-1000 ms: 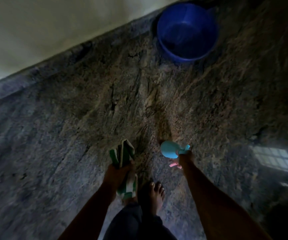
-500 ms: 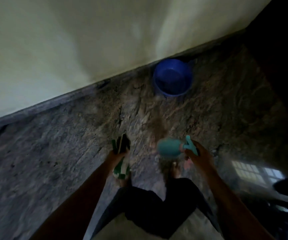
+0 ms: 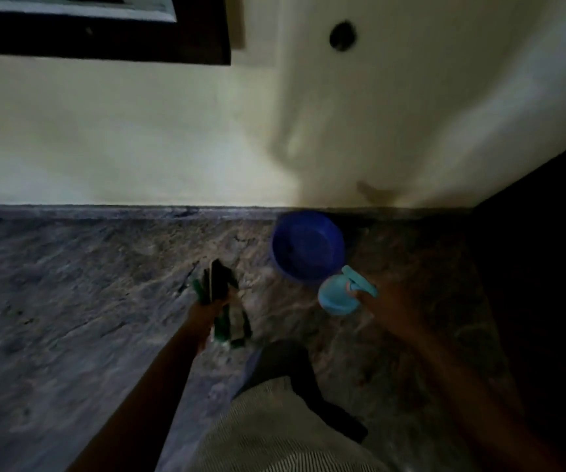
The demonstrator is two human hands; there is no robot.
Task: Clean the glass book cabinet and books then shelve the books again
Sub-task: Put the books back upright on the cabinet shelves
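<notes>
The view is dim and somewhat blurred, looking down over a mottled stone floor (image 3: 70, 301) to where it meets a cream wall (image 3: 138, 137). The left hand (image 3: 206, 313) is curled round a green and white cloth (image 3: 219, 284), which sticks up above the fist and hangs in loose folds below it, clear of the floor. The right hand (image 3: 394, 308) grips a pale blue spray bottle (image 3: 337, 296) by its neck, with the rounded body pointing left and the trigger head (image 3: 359, 284) uppermost; how the single fingers lie is too dark to tell. Just beyond the bottle a blue basin (image 3: 308, 247) stands on the floor against the foot of the wall. A dark frame (image 3: 104, 46) crosses the upper left corner of the wall, and whether it belongs to the cabinet I cannot tell. A dark round mark (image 3: 342, 35) sits high on the wall, and a black mass (image 3: 547, 267) fills the right edge. A pale ribbed garment (image 3: 291, 434) and a dark trouser leg (image 3: 285, 362) show at the bottom.
</notes>
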